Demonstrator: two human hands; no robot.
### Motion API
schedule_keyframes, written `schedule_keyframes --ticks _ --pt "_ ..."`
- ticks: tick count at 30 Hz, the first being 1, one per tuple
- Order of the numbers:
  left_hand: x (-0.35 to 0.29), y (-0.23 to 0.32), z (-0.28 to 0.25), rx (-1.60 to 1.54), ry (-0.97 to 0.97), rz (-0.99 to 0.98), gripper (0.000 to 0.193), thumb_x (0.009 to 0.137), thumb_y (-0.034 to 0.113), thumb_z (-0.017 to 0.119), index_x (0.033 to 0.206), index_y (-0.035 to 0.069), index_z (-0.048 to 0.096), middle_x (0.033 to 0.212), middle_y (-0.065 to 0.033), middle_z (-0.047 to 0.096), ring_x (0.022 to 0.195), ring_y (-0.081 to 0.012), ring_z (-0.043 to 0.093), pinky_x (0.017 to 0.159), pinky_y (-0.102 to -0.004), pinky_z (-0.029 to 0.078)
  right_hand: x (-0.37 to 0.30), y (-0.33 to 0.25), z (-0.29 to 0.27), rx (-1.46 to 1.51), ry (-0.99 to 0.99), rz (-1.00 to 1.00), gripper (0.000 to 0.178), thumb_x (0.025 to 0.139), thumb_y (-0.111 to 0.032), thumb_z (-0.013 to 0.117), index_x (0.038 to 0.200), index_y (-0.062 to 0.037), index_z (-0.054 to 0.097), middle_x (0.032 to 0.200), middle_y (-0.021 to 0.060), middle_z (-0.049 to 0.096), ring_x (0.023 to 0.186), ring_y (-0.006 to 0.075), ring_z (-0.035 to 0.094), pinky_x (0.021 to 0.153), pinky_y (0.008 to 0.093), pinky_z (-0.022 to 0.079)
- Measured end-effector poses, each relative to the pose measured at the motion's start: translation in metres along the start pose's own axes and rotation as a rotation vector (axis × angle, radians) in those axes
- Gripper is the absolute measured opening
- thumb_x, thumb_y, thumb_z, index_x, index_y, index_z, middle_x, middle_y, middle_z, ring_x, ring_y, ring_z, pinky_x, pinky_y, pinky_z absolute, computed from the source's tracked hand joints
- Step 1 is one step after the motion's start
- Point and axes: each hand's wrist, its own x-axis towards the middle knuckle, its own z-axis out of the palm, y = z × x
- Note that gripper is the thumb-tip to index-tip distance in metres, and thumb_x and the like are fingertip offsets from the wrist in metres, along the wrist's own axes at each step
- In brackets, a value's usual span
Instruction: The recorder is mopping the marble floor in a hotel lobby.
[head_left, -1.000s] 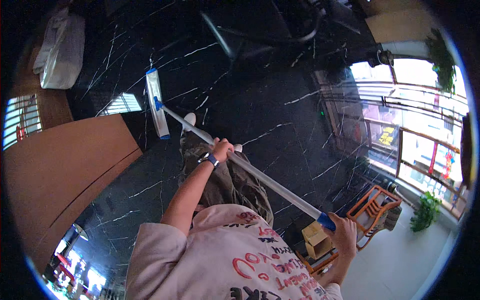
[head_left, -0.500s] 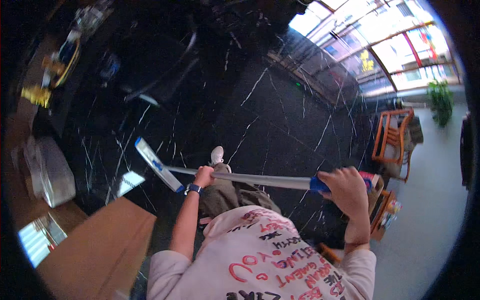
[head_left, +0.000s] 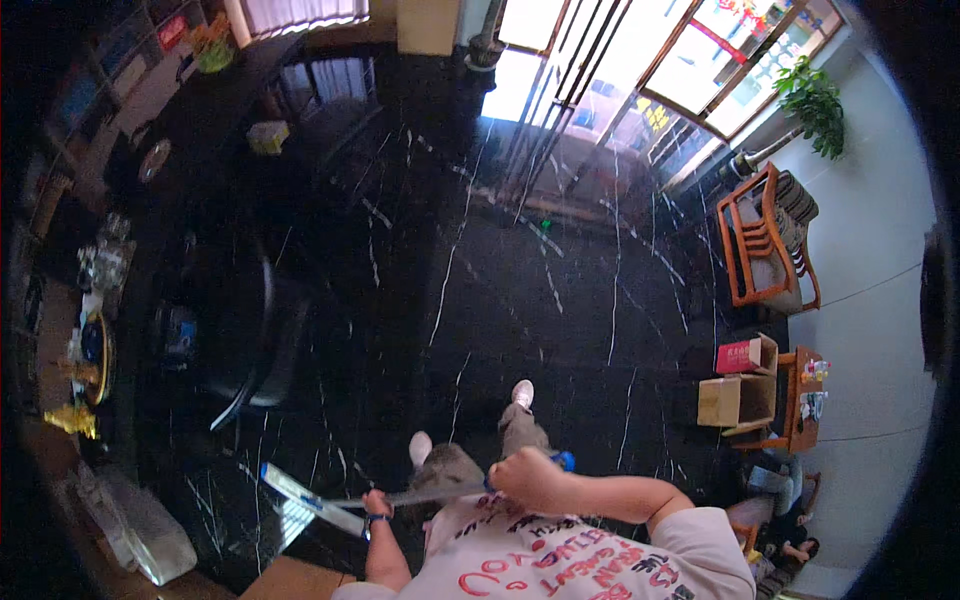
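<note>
My left hand (head_left: 376, 503), with a dark watch at its wrist, is closed round the grey pole of a flat mop (head_left: 430, 494), close to the head end. The long white mop head (head_left: 310, 500) has blue end caps and lies off to the left, tilted down to the right. Whether it touches the floor I cannot tell. In front of my chest, my right hand (head_left: 533, 480) grips the blue handle end of the pole. A blue tip sticks out past that fist.
Black marbled floor (head_left: 560, 330) spreads ahead. On the right stand a wooden armchair (head_left: 765, 240), open cardboard boxes (head_left: 735, 400) and a small wooden table (head_left: 803, 400). A person (head_left: 795, 540) sits at lower right. A gold ornament (head_left: 72, 420) is at left, a brown surface (head_left: 290, 582) below.
My right hand has come in leftward to my chest with the mop's handle end. My view has turned, showing more of the room ahead, and my feet are farther apart.
</note>
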Motion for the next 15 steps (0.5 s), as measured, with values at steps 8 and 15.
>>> schedule_keyframes --ticks 8,15 --pt "-0.005 0.045 0.09 -0.749 -0.371 -0.611 0.007 0.057 0.01 0.05 0.059 0.005 0.054 0.051 -0.0049 0.047 0.042 -0.0177 0.044 0.041 -0.0319 0.039 -0.064 0.146 -0.03 0.005 0.133 -0.069 0.007 0.064 -0.014 0.053 0.066 -0.0085 0.056 0.063 0.0029 0.057 0.062 0.0162 0.057 0.045 0.0255 0.04" --pt "0.049 0.298 0.148 -0.647 -0.253 -0.219 0.019 0.06 0.004 0.046 0.074 0.002 0.058 0.073 -0.006 0.057 0.067 -0.0154 0.053 0.064 -0.0264 0.043 -0.145 0.3 -0.066 -0.106 0.271 0.056 0.008 0.059 -0.011 0.054 0.051 -0.01 0.054 0.052 0.0016 0.054 0.05 0.0122 0.054 0.037 0.0246 0.032"
